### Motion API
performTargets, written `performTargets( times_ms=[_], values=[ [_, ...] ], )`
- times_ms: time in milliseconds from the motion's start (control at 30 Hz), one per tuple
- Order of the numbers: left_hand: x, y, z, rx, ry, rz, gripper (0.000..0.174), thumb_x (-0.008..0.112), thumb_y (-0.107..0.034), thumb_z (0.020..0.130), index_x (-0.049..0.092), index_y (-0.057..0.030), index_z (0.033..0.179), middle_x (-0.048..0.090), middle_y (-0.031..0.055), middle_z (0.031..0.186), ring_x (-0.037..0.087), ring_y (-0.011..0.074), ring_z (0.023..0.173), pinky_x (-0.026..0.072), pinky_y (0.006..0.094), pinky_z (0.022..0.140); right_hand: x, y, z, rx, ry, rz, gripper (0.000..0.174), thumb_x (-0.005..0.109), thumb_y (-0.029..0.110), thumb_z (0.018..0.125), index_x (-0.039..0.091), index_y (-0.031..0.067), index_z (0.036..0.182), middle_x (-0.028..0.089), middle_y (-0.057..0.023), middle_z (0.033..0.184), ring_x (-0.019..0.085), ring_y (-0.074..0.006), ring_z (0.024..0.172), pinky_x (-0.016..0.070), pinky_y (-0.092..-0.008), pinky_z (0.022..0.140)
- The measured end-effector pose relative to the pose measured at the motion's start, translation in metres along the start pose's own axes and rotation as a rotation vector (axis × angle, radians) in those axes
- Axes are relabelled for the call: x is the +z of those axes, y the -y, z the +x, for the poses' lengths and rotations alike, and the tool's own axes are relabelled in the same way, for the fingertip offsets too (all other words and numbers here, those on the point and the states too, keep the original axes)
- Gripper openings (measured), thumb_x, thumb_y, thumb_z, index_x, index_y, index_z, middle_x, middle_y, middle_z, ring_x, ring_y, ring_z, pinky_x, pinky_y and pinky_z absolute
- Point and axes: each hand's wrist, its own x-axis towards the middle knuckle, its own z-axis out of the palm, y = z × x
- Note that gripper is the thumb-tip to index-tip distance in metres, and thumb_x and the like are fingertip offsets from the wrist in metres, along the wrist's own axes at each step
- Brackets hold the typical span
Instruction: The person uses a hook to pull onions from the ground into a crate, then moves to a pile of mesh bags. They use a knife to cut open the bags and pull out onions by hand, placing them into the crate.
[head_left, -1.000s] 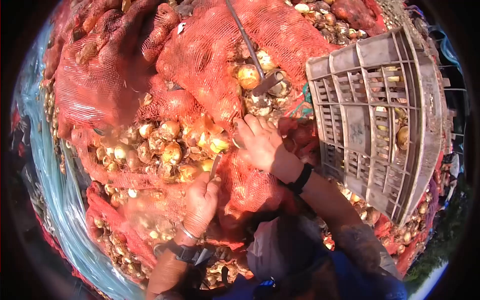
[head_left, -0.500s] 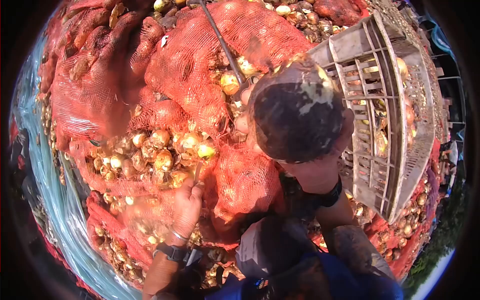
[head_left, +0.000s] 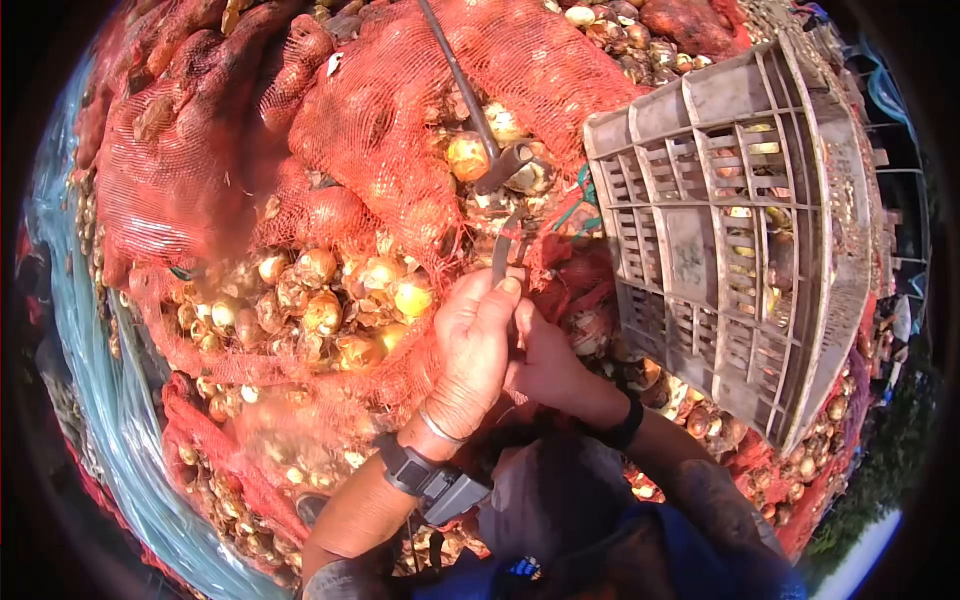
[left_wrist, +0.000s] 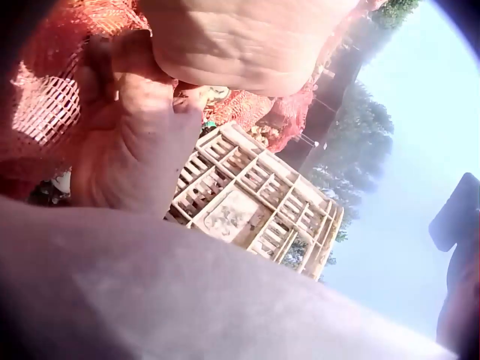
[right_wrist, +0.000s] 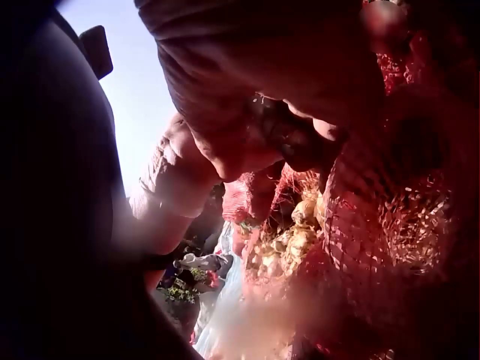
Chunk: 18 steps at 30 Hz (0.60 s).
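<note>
The left hand (head_left: pixel 472 338) grips a knife (head_left: pixel 500 258), its thumb along the base of the blade, which points up and away. Pressed close beside it is the right hand (head_left: pixel 552 368), fingers bent; whatever lies between the two hands is mostly hidden. In the right wrist view the right hand (right_wrist: pixel 262 67) curls near a dark, unclear shape, with the left hand (right_wrist: pixel 180 169) beyond it. The left wrist view shows the left hand (left_wrist: pixel 247 41) over the right hand (left_wrist: pixel 139 139). Red mesh netting (head_left: pixel 400 385) lies beneath and around them.
Loose onions (head_left: pixel 322 312) lie left of the hands. A grey plastic crate (head_left: pixel 690 245) stands tilted on the right with onions inside. A metal rod (head_left: pixel 460 85) ends in a short tube beyond the hands. Filled red net bags (head_left: pixel 380 150) spread behind; clear blue plastic sheeting (head_left: pixel 110 350) runs down the left.
The left hand has moved right with the knife. The right hand first rose toward the camera, over the crate's near side, then came down beside the left hand.
</note>
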Motion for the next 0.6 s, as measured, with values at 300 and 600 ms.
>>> performTargets(
  times_ms=[300, 600],
  values=[
    [-0.013, 0.055, 0.088, 0.595, -0.019, 1.585, 0.025, 0.061, -0.018, 0.085, 0.066, -0.0086, 0.108, 0.064, 0.0177, 0.086, 0.066, 0.0372, 0.079, 0.0529, 0.0479, 0.066, -0.045, -0.004, -0.039, -0.024, -0.363, 0.401, 0.038, 0.067, -0.005, 0.081, 0.051, 0.0042, 0.113, 0.062, -0.0038, 0.095, 0.058, -0.0107, 0.087, 0.0490, -0.0285, 0.080],
    [0.018, 0.073, 0.107, 0.787, -0.072, 1.736, 0.037, 0.063, -0.032, 0.081, 0.060, -0.0037, 0.104, 0.055, 0.0121, 0.096, 0.058, 0.0308, 0.085, 0.0477, 0.0440, 0.067, -0.037, -0.015, -0.032, 0.004, -0.420, 0.481, 0.044, 0.069, -0.006, 0.081, 0.050, 0.0035, 0.119, 0.063, -0.0044, 0.098, 0.058, -0.0110, 0.093, 0.0484, -0.0283, 0.085]
  ],
)
